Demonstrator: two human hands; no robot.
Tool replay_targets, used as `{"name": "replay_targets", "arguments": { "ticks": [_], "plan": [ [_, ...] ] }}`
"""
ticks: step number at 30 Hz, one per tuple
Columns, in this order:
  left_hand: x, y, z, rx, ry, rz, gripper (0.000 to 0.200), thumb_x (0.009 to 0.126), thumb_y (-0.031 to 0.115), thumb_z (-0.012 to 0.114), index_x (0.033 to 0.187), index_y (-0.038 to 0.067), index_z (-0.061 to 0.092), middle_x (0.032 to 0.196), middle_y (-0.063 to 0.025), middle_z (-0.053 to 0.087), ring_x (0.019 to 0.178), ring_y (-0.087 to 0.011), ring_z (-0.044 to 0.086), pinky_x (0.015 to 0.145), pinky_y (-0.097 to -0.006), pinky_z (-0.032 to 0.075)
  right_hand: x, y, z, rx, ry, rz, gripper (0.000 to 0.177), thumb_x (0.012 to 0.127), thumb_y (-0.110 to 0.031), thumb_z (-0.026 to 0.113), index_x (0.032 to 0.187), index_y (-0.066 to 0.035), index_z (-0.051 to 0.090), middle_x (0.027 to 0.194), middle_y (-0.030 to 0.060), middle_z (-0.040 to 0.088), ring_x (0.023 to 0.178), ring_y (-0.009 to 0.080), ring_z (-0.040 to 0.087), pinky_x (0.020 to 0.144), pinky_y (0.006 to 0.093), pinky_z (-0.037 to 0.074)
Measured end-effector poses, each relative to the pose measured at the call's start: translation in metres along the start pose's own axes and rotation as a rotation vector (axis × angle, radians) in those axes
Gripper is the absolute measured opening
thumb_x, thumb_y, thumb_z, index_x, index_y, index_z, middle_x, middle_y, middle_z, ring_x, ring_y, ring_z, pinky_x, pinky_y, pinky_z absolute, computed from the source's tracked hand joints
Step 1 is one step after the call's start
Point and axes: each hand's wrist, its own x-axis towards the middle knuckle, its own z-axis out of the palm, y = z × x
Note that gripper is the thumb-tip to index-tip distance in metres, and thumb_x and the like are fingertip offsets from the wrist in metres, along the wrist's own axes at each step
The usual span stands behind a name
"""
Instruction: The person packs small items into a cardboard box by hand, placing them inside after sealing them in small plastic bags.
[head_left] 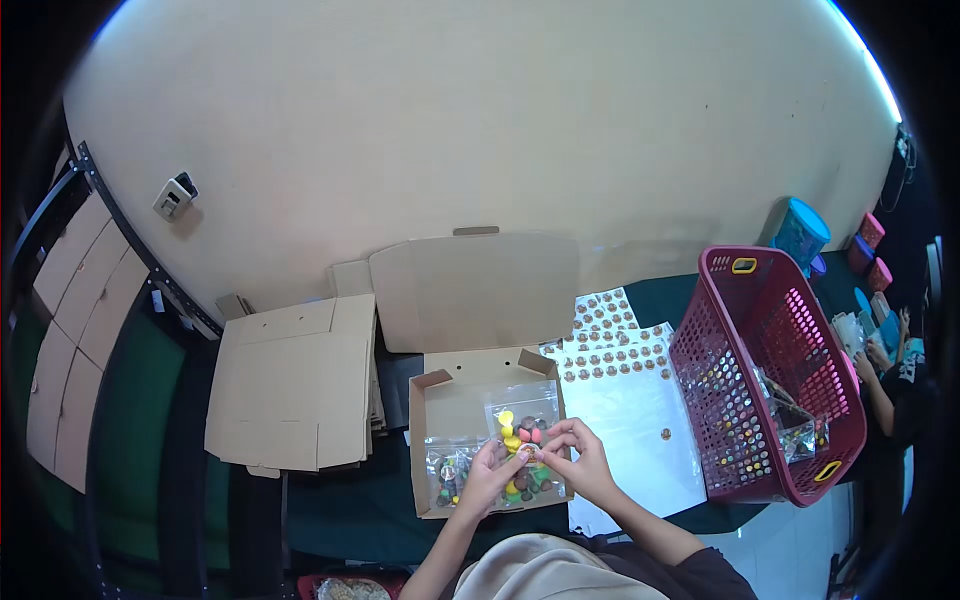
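Note:
A clear zip bag of colourful round candies [512,432] is over the right part of an open cardboard box [418,400]. My left hand [487,481] is closed at the bag's left side, its thumb against a small round sticker [531,453] on the bag's front. From the right, my right hand [583,468] pinches at the sticker's edge with thumb and finger. A second clear bag of candies [447,472] lies in the left part of the box. The fingers behind the bag are partly hidden.
Printed sticker sheets [610,365] lie right of the box. A maroon basket [720,400] with filled bags stands beyond them. Flat cardboard boxes [270,390] are stacked at left. Blue tubs [802,232] stand behind the basket. Another person's arm [878,395] shows far right.

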Motion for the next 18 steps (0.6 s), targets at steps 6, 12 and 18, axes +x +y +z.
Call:
{"name": "replay_targets", "arguments": {
  "ticks": [6, 12, 18],
  "plan": [
    [0.0, -0.002, -0.002, 0.007, 0.024, -0.016, 0.036, 0.083, 0.008, 0.054, 0.115, 0.0, 0.041, 0.104, -0.0077, 0.056, 0.092, -0.0127, 0.056, 0.078, -0.0251, 0.047, 0.0, 0.002, 0.002, -0.026, 0.001, -0.015, 0.029, 0.07, -0.007, 0.067, 0.09, 0.0, 0.048, 0.067, 0.006, 0.062, 0.058, 0.0074, 0.055, 0.056, 0.0208, 0.042],
    [-0.001, 0.0, -0.002, 0.019, 0.006, -0.011, 0.034, 0.083, 0.009, 0.054, 0.114, 0.001, 0.042, 0.104, -0.0074, 0.056, 0.093, -0.0126, 0.056, 0.079, -0.0262, 0.047, 0.003, 0.0, -0.001, -0.18, -0.035, -0.046, 0.032, 0.068, -0.011, 0.07, 0.09, -0.001, 0.049, 0.061, 0.0037, 0.059, 0.053, 0.0061, 0.051, 0.051, 0.0201, 0.039],
    [0.0, 0.002, -0.007, 0.047, -0.004, -0.024, 0.034, 0.084, 0.009, 0.053, 0.114, 0.0, 0.041, 0.105, -0.0084, 0.054, 0.096, -0.014, 0.055, 0.082, -0.0267, 0.045, 0.011, 0.001, -0.014, -0.163, 0.066, -0.015, 0.054, 0.063, -0.017, 0.076, 0.103, -0.004, 0.042, 0.076, 0.0011, 0.046, 0.058, 0.0055, 0.043, 0.053, 0.0187, 0.038]
  ]
}}
